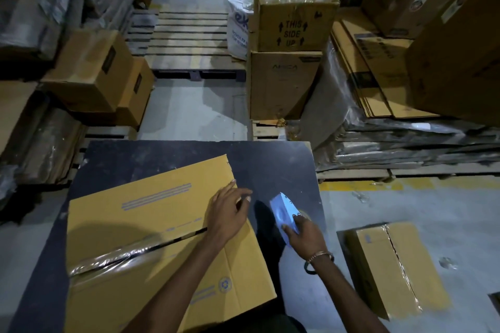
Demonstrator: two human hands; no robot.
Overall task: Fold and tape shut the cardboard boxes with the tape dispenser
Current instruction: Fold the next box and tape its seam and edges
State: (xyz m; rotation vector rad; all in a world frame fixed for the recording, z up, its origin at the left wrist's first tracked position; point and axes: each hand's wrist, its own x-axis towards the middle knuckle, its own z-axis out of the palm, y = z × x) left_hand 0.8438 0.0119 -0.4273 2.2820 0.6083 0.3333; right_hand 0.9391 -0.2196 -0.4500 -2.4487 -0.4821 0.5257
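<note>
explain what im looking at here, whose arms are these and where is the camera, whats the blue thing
There is no machine here: a person is working with bare hands, and the single camera sits on their head, looking forward and down. That is why you see only forearms reaching in from the bottom.

On the dark table lies a cardboard box. Shiny clear tape already covers the left part of its centre seam; the part nearer the hand looks bare. The left hand rests on the box's right edge, fingers fairly straight. The right hand grips the blue tape dispenser, just right of the box over the table.

Another box, its seam taped, sits on the floor to the right. Around are stacked cartons and wooden pallets.
</note>
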